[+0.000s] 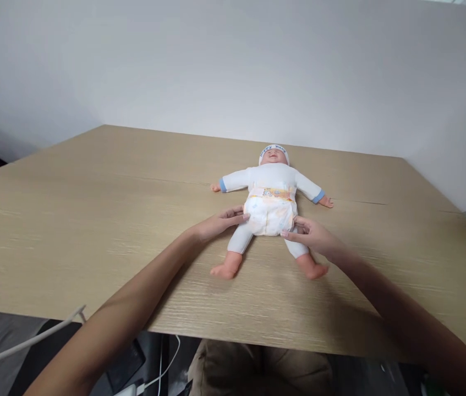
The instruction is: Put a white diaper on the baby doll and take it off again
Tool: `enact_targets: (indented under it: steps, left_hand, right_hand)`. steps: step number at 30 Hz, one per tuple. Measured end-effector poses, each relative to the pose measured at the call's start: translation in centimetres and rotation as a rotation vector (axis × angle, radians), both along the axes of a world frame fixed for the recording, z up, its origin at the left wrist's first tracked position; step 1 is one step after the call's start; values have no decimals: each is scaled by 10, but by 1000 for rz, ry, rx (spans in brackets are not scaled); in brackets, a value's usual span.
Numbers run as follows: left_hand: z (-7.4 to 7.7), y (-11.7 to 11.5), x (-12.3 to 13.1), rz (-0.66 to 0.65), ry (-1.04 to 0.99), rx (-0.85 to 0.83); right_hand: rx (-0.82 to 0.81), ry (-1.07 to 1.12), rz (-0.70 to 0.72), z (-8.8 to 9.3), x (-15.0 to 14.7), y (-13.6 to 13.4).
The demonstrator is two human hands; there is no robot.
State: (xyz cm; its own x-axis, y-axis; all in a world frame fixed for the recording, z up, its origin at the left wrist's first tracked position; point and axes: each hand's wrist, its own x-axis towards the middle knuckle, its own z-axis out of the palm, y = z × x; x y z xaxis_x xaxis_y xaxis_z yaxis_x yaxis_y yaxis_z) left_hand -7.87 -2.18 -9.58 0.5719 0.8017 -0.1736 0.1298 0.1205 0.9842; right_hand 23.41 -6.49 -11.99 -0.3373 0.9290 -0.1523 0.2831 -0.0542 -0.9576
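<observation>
A baby doll in a white suit with blue cuffs lies on its back, head toward the wall, arms and legs spread. Around its hips is a white diaper with a patterned orange waistband. My left hand pinches the diaper's edge at the left leg opening, thumb on top and fingers partly hidden behind it. On the other side, my right hand has its thumb and fingers closed on the diaper's edge by the right leg opening.
The doll lies on a wide wooden table against a pale wall. A white cable runs past the front edge at lower left. Below the edge, a white plug with a thin cord hangs near my legs.
</observation>
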Motion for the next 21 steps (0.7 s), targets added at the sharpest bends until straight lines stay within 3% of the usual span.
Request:
enact_targets:
  steps: [5,8,11,15,17,21]
  left_hand:
    - [5,10,-18,-56,74,69]
    - [0,18,-25,-24,77,157]
    - [-10,21,-21,177,38,287]
    - [-20,16,-9,468,148,526]
    - [-23,10,-3,447,238,614]
    - [-25,1,0,339,340,785]
  right_hand:
    - [-80,80,64,3,29,8]
    - [-37,33,-11,1,39,12]
    - [116,-33,-231,-4,40,13]
    - [463,-187,-477,-8,26,-2]
    - [602,-255,-488,-9,13,-14]
    - [710,-368,-335,-21,-10,-34]
